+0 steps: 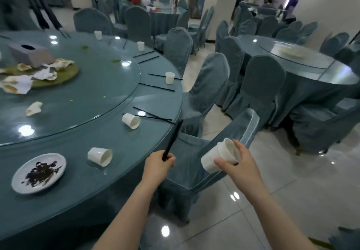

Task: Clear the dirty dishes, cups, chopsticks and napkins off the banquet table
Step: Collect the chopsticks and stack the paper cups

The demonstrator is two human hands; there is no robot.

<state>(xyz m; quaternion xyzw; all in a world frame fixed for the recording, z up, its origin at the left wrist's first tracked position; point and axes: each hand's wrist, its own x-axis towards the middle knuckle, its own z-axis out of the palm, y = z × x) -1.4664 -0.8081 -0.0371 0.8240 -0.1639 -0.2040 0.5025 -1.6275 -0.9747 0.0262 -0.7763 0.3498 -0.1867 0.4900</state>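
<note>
My left hand (158,164) grips black chopsticks (173,138) that point up toward the table edge. My right hand (236,163) holds a stack of white cups (218,157), tilted with the mouth facing me, over a chair. On the round blue banquet table (124,152) lie a tipped white cup (100,156), another tipped cup (131,120), an upright cup (169,77) and a white plate (39,172) with dark scraps. Loose black chopsticks (153,115) lie along the rim. Crumpled napkins (16,86) sit on the glass turntable.
A grey tissue box (31,54) stands on the turntable. Blue-covered chairs (206,158) ring the table, one right under my hands. Two more cups (140,46) stand at the far rim. Another round table (303,68) stands to the right across a tiled aisle.
</note>
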